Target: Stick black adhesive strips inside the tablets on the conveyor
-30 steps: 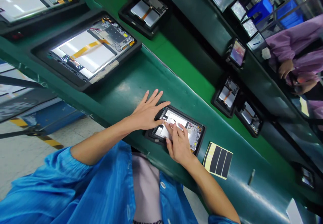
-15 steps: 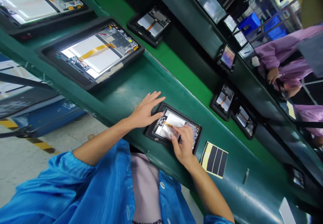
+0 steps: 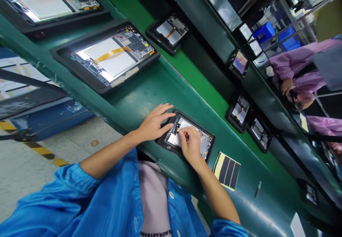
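Note:
An opened tablet (image 3: 173, 139) lies in a black frame (image 3: 165, 147) in front of me, its white battery and circuit board bared. My left hand (image 3: 155, 123) rests flat with spread fingers at the frame's left end, its thumb on the tablet's edge. Over the battery, my right hand (image 3: 191, 142) is closed, thumb and fingertips pinched beside the connector end of an orange ribbon cable. Whatever sits between those fingertips is hidden. To the right lies a yellow-backed sheet of black adhesive strips (image 3: 227, 171).
Two larger opened tablets lie at the left, the nearer tablet (image 3: 114, 60) on the green bench (image 3: 144, 83). Beyond the bench, several framed tablets stand along a green belt (image 3: 195, 76). A small pen-like object (image 3: 258, 189) lies right. Across the line sits a person in pink sleeves (image 3: 301, 62).
My right hand has gone from extended fingers on the ribbon cable to a closed pinch, slightly further left. My left hand stays at the frame's left end. The view has shifted slightly.

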Available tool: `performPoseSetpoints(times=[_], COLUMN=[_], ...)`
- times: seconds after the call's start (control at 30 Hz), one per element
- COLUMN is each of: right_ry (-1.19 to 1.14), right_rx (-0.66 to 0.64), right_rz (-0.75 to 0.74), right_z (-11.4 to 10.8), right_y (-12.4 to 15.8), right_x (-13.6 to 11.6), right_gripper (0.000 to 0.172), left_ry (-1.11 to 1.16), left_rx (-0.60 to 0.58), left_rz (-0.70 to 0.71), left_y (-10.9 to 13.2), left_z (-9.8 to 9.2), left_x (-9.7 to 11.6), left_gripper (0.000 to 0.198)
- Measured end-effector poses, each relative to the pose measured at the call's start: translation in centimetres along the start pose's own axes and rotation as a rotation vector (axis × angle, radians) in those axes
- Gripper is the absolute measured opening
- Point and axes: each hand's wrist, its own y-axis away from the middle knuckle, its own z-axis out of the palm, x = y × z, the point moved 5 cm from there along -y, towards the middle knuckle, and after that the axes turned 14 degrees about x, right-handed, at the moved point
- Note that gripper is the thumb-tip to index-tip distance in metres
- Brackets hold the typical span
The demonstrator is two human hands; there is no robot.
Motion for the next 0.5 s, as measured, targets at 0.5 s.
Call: performPoseSetpoints(times=[0.5], right_ry=[-0.046], right_rx=[-0.207], right_rz=[-0.045], right_z=[-1.0], right_y=[-1.7], right_x=[-0.4], right_gripper=[0.023], left_ry=[0.032], left_rx=[0.017], left_rz=[0.034], left_y=[0.5], left_z=[0.0], left_x=[-0.3], left_gripper=[0.035])
